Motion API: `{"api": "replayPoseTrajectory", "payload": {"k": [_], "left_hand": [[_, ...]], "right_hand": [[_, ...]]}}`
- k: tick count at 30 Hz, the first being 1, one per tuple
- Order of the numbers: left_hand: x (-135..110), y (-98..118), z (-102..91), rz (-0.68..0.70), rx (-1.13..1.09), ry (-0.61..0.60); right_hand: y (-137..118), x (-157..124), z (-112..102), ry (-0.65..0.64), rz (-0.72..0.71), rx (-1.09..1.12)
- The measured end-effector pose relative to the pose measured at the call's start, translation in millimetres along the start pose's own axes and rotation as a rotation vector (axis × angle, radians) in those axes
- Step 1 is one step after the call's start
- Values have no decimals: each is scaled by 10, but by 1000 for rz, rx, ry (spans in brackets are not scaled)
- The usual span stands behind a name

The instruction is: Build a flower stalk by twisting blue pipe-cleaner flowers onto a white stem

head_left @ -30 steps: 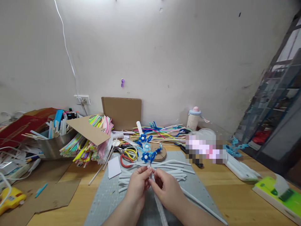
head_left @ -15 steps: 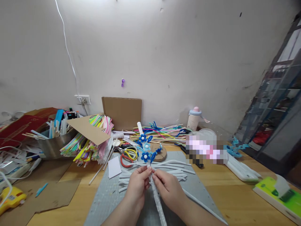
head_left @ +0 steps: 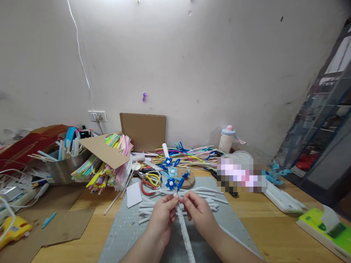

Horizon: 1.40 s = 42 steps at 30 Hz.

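My left hand (head_left: 162,216) and my right hand (head_left: 197,212) meet over a grey cutting mat (head_left: 123,230). Both pinch the top of a white fuzzy stem (head_left: 185,233) that runs down toward me. Above my fingertips the stem carries blue pipe-cleaner flowers (head_left: 171,173) with white centres and blue leaf loops. Loose white pipe cleaners (head_left: 203,195) lie spread across the mat just behind my hands.
Behind the mat lie scissors with yellow and red handles (head_left: 149,180), a pile of coloured pipe cleaners (head_left: 189,153), a cardboard piece (head_left: 143,130) and a small bottle (head_left: 226,138). A metal tub of sticks (head_left: 61,162) and neon pipe cleaners (head_left: 104,168) stand left. A yellow glue gun (head_left: 13,228) sits far left, a green tray (head_left: 323,228) far right.
My right hand has moved up and slightly right along the white stem, its fingers now level with my left fingertips. The flowers stay in place.
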<state>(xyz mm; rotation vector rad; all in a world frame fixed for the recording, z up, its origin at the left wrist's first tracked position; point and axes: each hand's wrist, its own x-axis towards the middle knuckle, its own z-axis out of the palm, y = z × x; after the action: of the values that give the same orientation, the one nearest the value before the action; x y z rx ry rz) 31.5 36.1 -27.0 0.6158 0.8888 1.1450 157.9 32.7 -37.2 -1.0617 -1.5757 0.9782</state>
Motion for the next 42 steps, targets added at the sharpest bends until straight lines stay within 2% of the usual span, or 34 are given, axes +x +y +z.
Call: {"api": "replayPoseTrajectory", "payload": {"k": [2,4,8,11,15,19,23,27,35,42], "left_hand": [[-29,-5,29,-50,-6,-36],[-56,-15,56,-114,-21,-83],[-82,-33,74,-217,-87,-136],[-80,-32,66,-246,-135,-123],[-83,-26,65,-260,-121,-31],[-95,-23,87,-203,-56,23],[-113,-8,115,-140,4,35],[-112,-1,119,-133,49,36],[-44,-54,74,-53,157,-6],[-46,-49,84,-25,144,-21]], "right_hand": [[45,63,-19,6,131,232],[77,114,-48,-54,215,390],[103,151,-107,-131,239,518],[114,151,-125,-146,245,520],[137,155,-112,-153,255,478],[164,166,-89,-108,234,420],[195,181,-78,-77,182,397],[210,191,-76,-72,170,390],[223,200,-97,-61,141,350],[214,188,-65,-31,150,377]]}}
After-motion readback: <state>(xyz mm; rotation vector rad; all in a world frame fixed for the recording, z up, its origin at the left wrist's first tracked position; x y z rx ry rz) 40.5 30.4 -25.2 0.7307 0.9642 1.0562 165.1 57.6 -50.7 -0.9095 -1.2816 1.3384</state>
